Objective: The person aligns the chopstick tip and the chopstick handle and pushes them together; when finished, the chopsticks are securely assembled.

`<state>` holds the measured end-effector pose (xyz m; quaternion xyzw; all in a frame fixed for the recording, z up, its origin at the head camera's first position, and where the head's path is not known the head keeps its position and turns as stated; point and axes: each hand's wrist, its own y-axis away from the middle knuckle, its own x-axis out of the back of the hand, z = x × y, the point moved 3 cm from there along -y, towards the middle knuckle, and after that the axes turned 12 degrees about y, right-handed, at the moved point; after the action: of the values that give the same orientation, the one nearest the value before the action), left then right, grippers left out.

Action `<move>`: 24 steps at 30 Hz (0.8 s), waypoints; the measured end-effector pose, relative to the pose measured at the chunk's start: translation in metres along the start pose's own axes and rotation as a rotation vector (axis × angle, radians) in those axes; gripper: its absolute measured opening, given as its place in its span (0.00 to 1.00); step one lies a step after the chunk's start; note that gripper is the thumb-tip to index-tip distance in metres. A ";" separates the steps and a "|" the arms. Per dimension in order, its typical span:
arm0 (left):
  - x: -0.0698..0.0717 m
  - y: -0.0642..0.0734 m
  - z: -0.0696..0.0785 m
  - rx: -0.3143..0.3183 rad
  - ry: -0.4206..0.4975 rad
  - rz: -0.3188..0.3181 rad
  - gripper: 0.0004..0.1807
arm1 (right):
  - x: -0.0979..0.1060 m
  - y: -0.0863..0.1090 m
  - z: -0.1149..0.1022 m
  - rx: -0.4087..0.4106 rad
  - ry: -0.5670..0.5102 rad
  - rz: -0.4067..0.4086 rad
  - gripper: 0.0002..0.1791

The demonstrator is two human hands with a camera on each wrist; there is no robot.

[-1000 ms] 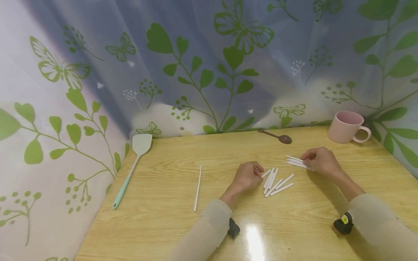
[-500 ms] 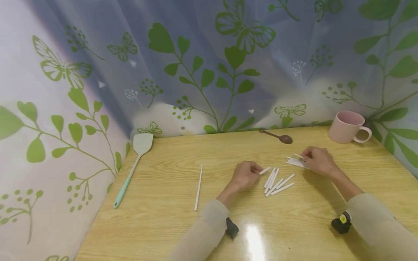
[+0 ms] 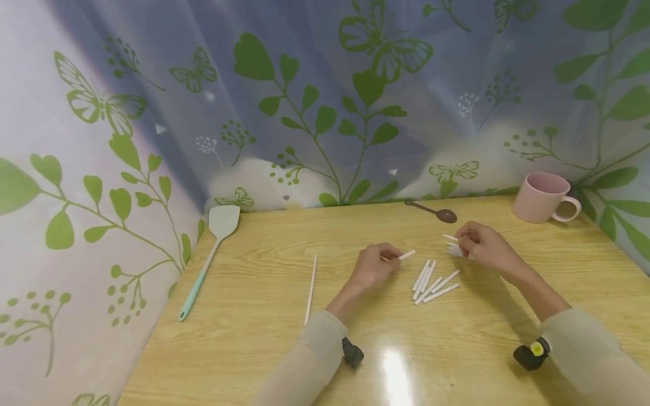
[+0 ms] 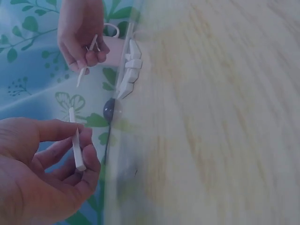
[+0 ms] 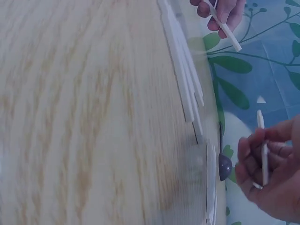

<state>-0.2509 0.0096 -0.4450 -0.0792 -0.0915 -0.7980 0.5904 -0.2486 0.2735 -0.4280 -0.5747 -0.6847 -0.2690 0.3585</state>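
Note:
Between thumb and fingers, my left hand (image 3: 373,268) pinches a short white stick (image 3: 407,255), its squared end (image 4: 80,167) pointing out in the left wrist view. My right hand (image 3: 484,248) pinches another short white stick (image 3: 449,237), partly covered by the fingers, above a small bundle of white sticks (image 3: 455,250) on the table. That bundle is half hidden under the hand. A loose pile of several white sticks (image 3: 442,292) lies on the table between the two hands, some parallel and others fanned out.
A longer thin white stick (image 3: 311,290) lies left of my left hand, with a spatula (image 3: 200,279) farther left. A brown spoon (image 3: 446,216) and a pink mug (image 3: 540,198) are at the back of the wooden table (image 3: 244,349). A leaf-patterned curtain (image 3: 304,56) stands behind.
My left hand has lifted a stick from the pile and drawn it up and left. My right hand has raised one stick off the bundle and moved slightly left.

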 end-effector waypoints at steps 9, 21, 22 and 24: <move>0.012 0.006 0.010 -0.048 0.011 -0.012 0.09 | -0.001 0.001 -0.001 -0.006 -0.257 0.048 0.19; 0.031 0.025 0.029 -0.131 0.069 -0.017 0.07 | -0.009 0.004 -0.024 0.008 -0.453 0.046 0.15; 0.032 0.027 0.031 -0.135 0.074 -0.015 0.07 | -0.009 0.004 -0.027 0.019 -0.464 0.037 0.15; 0.035 0.031 0.033 -0.144 0.091 -0.012 0.06 | -0.009 0.005 -0.035 0.041 -0.496 0.020 0.14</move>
<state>-0.2311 -0.0240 -0.4027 -0.0845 -0.0074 -0.8088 0.5819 -0.2367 0.2422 -0.4142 -0.6225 -0.7513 -0.1024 0.1938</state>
